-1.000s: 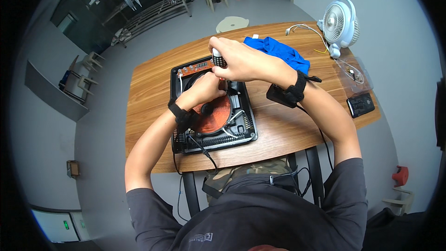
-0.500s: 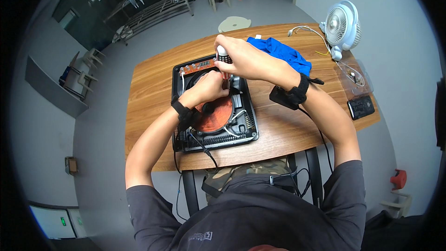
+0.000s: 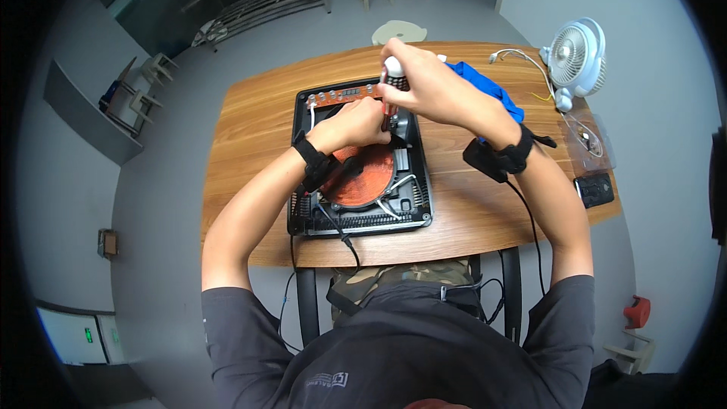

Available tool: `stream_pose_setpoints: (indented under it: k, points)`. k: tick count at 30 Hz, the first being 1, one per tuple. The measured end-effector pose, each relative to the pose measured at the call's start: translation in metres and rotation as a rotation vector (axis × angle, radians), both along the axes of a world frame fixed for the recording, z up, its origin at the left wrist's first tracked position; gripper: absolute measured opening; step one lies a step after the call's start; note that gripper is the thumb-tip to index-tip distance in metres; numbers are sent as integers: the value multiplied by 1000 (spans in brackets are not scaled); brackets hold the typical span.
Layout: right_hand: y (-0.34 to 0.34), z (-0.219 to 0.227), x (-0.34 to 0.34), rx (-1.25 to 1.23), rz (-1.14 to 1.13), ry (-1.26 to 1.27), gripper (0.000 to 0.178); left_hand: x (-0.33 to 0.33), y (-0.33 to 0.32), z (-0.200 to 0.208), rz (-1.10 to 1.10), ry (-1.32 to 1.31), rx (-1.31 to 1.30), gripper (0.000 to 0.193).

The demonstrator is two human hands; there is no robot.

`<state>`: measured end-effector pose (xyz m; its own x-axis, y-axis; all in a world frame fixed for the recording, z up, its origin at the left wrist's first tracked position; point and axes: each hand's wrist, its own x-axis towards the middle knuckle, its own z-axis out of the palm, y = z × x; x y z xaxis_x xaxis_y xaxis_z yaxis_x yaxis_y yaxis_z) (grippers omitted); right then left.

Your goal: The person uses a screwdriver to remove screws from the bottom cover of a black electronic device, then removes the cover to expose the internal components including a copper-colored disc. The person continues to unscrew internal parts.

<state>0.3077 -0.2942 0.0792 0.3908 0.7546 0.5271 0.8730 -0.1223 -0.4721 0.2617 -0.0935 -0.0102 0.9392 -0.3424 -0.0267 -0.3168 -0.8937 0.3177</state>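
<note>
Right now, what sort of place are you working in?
Likely a workshop or repair lab: an opened induction cooker on a wooden table, metal racks on the bare grey floor, and a desk fan.

Table point(image 3: 250, 129): wood, visible grain, warm brown, satin sheen. Opened cooker housing point(image 3: 303, 216): matt black plastic, ribbed vents along the near edge. Coil disc point(image 3: 363, 178) inside it: copper-coloured winding, dull metallic, fine concentric texture. Control strip point(image 3: 344, 95) at the far edge: reddish-brown board, small shiny knobs. Screwdriver point(image 3: 391, 76) in the right hand's point(image 3: 428, 91) grip: white handle top, glossy plastic. Cloth point(image 3: 488, 91): blue fabric, crumpled, matt. Fan point(image 3: 577, 53): white plastic, smooth. Wrist straps: black, matt.
</note>
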Motion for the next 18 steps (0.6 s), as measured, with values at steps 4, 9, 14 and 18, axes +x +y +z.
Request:
stream_pose_setpoints:
  k: [4, 9, 14, 18]
  points:
    - [1, 9, -4, -9, 42, 28, 36, -21, 24, 25, 62, 117, 55, 16]
    - [11, 21, -15, 3, 91, 45, 36, -73, 81, 47, 120, 191, 20, 15]
    - [31, 18, -34, 7, 139, 21, 31, -134, 164, 28, 449, 408, 14, 11]
    - [42, 15, -43, -14, 170, -20, 30, -168, 206, -8, 572, 411, 128, 12]
